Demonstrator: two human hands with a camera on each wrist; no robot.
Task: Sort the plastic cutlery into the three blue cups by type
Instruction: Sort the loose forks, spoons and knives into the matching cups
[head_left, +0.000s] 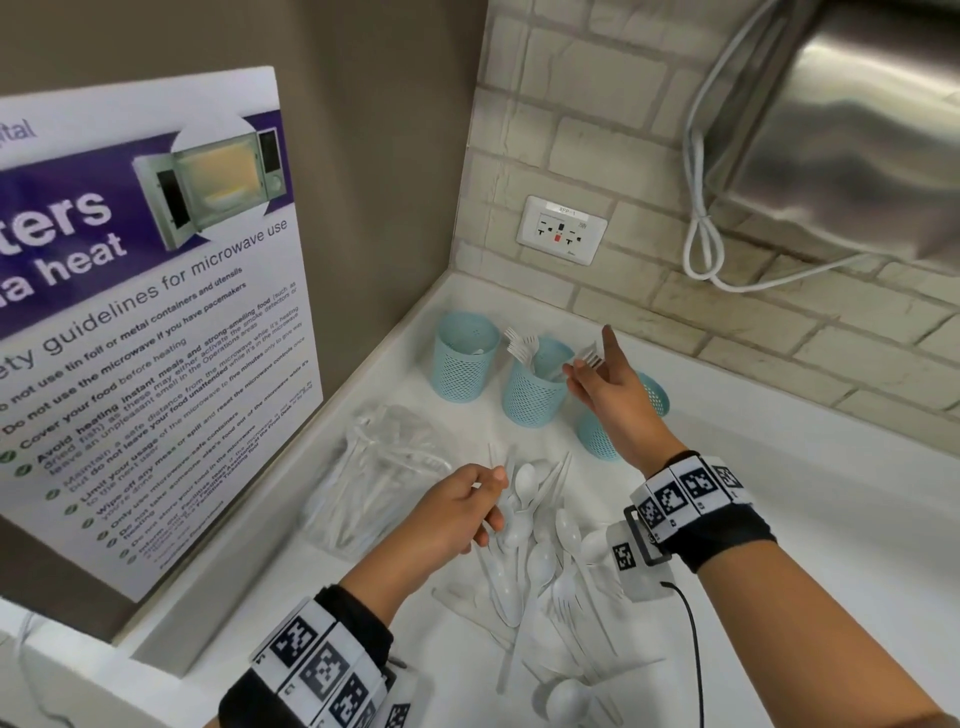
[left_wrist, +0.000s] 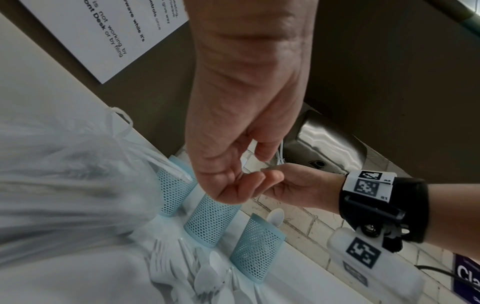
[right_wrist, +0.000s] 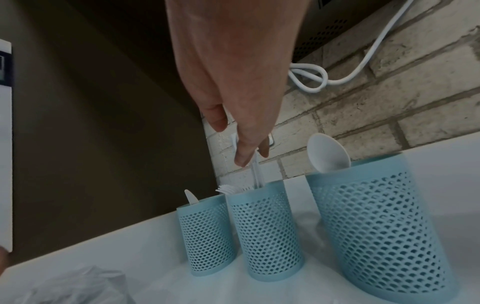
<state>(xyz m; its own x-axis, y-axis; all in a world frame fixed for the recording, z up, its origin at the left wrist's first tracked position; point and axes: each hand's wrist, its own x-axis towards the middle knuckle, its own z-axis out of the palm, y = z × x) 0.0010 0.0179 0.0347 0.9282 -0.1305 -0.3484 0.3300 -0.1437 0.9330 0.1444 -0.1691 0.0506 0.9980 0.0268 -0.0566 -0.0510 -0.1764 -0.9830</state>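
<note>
A white counter (head_left: 810, 519) fills a corner between a plain grey-brown wall (head_left: 363, 156) and a wall of pale, whitewashed brick (head_left: 597, 88). A large microwave safety poster (head_left: 156, 312), purple-banded with black text on white, leans against the grey-brown wall, and a white socket plate (head_left: 562, 229) with a small red mark sits low in the brick. At the upper right a brushed-steel appliance (head_left: 857, 130) hangs over the counter, its white cable (head_left: 701, 228) looped against the brick.

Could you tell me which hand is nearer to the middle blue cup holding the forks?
Right. The right hand is at the middle blue cup's rim; the left hand is over the cutlery pile.
</note>
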